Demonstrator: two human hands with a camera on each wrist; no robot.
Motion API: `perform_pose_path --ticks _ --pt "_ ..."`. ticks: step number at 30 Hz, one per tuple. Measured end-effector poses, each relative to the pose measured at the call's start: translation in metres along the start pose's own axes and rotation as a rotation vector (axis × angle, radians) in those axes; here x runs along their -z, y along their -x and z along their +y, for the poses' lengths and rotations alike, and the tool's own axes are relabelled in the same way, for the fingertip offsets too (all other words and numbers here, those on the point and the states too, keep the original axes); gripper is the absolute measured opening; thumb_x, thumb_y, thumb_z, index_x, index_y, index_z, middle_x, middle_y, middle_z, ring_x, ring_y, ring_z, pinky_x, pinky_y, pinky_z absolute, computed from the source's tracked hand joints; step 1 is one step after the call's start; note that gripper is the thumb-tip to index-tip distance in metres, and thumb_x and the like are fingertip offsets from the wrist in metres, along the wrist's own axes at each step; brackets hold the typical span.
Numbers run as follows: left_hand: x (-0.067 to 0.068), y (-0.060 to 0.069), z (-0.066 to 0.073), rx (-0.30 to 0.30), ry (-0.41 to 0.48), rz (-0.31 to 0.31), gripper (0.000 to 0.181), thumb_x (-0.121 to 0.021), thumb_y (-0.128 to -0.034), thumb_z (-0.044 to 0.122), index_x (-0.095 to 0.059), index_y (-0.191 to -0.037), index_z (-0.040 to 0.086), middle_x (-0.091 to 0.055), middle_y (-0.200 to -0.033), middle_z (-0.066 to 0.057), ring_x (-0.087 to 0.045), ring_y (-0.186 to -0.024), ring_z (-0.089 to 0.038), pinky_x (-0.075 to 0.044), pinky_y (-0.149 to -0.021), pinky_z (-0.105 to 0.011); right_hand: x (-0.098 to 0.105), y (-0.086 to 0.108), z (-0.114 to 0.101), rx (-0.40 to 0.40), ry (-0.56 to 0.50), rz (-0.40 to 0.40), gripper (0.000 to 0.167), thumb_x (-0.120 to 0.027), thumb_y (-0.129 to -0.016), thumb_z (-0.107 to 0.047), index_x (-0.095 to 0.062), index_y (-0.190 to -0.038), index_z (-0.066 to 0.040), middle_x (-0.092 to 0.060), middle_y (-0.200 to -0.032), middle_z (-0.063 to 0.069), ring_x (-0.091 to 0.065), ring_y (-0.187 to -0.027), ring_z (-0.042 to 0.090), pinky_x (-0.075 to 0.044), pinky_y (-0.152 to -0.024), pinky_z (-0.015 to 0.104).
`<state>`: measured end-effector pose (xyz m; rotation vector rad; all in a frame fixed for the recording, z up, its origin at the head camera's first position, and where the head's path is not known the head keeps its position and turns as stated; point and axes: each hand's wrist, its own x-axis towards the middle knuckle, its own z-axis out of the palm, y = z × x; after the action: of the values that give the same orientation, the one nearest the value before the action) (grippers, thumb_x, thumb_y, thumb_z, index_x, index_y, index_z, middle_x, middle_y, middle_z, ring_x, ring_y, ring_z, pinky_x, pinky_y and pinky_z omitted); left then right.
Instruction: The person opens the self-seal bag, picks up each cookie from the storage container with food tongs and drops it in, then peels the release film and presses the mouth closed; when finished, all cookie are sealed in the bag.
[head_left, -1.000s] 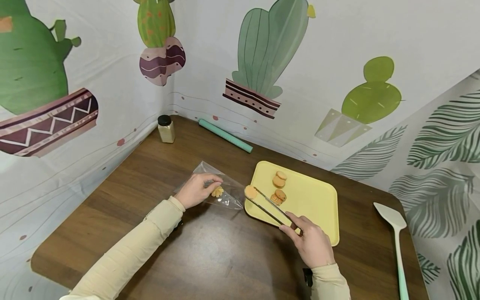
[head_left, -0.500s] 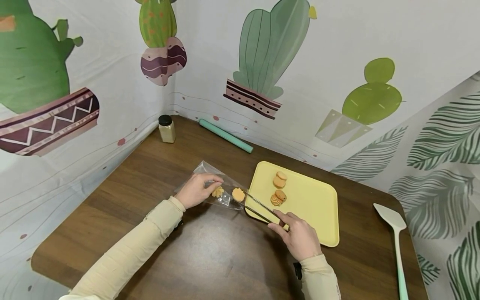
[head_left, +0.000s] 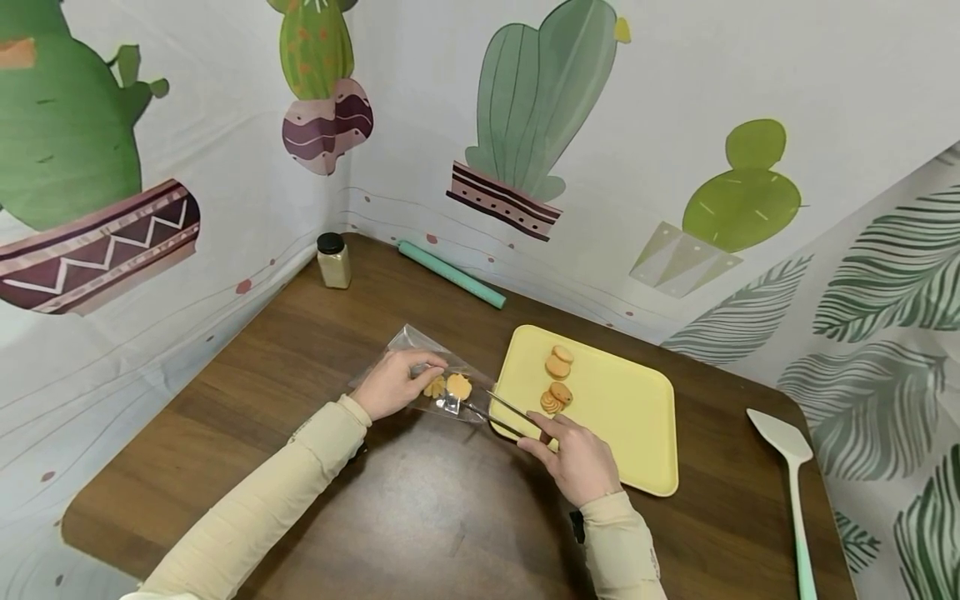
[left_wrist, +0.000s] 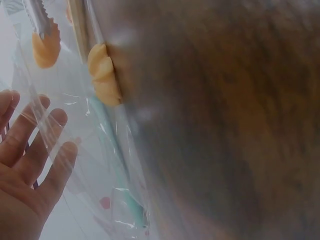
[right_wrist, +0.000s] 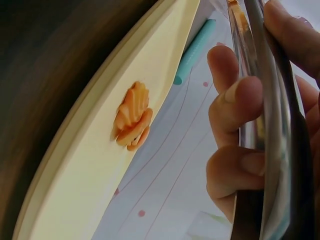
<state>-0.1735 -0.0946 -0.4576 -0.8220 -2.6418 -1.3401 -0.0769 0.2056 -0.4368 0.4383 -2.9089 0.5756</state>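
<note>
Two hands at work over the table (head_left: 420, 500); nearest stuff first. Right hand (head_left: 577, 458) has fingers and thumb curled round the tongs (right_wrist: 276, 125); toothed tip sits on the round cookie (head_left: 459, 387) in the left wrist view, can't tell how firm the bite is. Left hand (head_left: 392, 383) looks to pinch the film of the plastic bag (head_left: 408, 337) between thumb and index, other fingers loose and spread. Step reads as setting the round cookie inside the bag. To do it well: hold the top film up off the cookies, tongs low and flat, lay the cookie down before spreading the arms, then back straight out so the teeth don't snag plastic. Light squeeze; cookie probably crumbles. Position: round cookie is at the tong tips, well apart from the right fingers, just to the right of the left fingertips. Flower cookie (head_left: 435, 386) is in the bag, just below those fingertips. Beyond: yellow tray (head_left: 630, 425) with two small groups of cookies (head_left: 557, 396), spatula (head_left: 780, 433) off right. Back of table: green stick (head_left: 452, 273), black-lidded jar (head_left: 333, 260), cactus-print wall cloth (head_left: 645, 83).
</note>
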Motion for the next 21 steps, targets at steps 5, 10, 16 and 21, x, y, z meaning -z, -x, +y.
perform_pose_path --ticks 5,10,16,21 --pt "-0.001 0.000 0.000 0.004 0.007 0.003 0.017 -0.065 -0.0953 0.016 -0.074 -0.107 0.007 -0.071 -0.108 -0.005 -0.065 -0.101 -0.020 -0.052 -0.087 -0.042 -0.003 -0.008 -0.005 0.013 0.012 -0.017 0.045 -0.073 -0.083 -0.046 -0.071 -0.120 -0.019 -0.062 -0.082 -0.010 -0.040 -0.052 0.005 -0.042 -0.050 0.029" --pt "0.000 0.000 0.001 0.015 0.010 0.005 0.017 -0.065 -0.0950 0.015 -0.074 -0.107 0.006 -0.071 -0.109 -0.006 -0.064 -0.104 -0.021 -0.052 -0.087 -0.041 -0.006 -0.015 -0.010 0.042 0.018 -0.016 0.045 -0.073 -0.083 -0.046 -0.072 -0.119 -0.020 -0.061 -0.080 -0.009 -0.040 -0.051 0.005 -0.044 -0.051 0.029" --pt "0.000 0.001 0.001 0.023 0.013 0.004 0.019 -0.064 -0.0956 0.014 -0.073 -0.110 0.006 -0.071 -0.111 -0.007 -0.064 -0.107 -0.021 -0.052 -0.088 -0.042 -0.009 -0.021 -0.015 0.071 0.017 -0.022 0.045 -0.074 -0.082 -0.045 -0.071 -0.120 -0.021 -0.062 -0.080 -0.008 -0.045 -0.053 0.006 -0.045 -0.051 0.031" --pt "-0.001 0.000 0.001 0.023 0.009 0.015 0.018 -0.065 -0.0950 0.014 -0.074 -0.108 0.007 -0.071 -0.110 -0.006 -0.064 -0.106 -0.021 -0.052 -0.088 -0.041 -0.010 -0.025 -0.018 0.105 0.029 -0.008 0.046 -0.075 -0.081 -0.045 -0.072 -0.120 -0.020 -0.062 -0.079 -0.006 -0.050 -0.053 0.010 -0.046 -0.050 0.032"
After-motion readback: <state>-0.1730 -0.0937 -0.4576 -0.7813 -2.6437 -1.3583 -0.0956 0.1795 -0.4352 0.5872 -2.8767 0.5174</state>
